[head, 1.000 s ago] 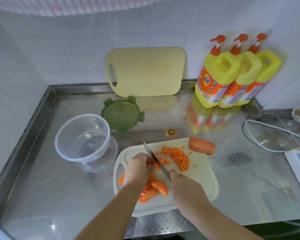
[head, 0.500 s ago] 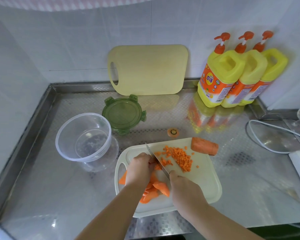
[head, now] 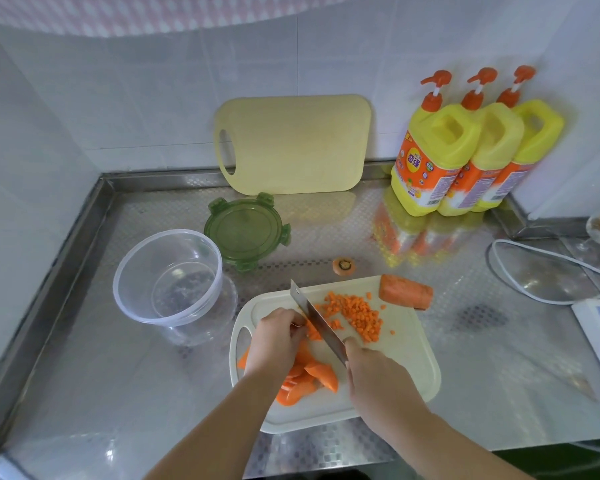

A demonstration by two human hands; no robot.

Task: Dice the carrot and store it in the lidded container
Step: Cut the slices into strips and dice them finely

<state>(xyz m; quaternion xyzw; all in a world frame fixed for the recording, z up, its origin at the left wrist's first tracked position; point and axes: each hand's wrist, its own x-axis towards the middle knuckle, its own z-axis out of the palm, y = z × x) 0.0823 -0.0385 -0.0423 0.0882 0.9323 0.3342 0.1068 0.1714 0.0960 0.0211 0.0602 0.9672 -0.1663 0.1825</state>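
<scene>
Left hand [head: 278,336] was curled, fingertips pinning carrot strips [head: 313,333] on the white cutting board [head: 413,362]. Right hand [head: 374,379] gripped the knife [head: 317,318] by its handle, the blade close beside the left fingers. Diced carrot [head: 357,315] lay heaped right of the blade. The open container [head: 168,277] stood just left of the board, apart from it. The board's near edge lay close to the table [head: 84,375] front.
</scene>
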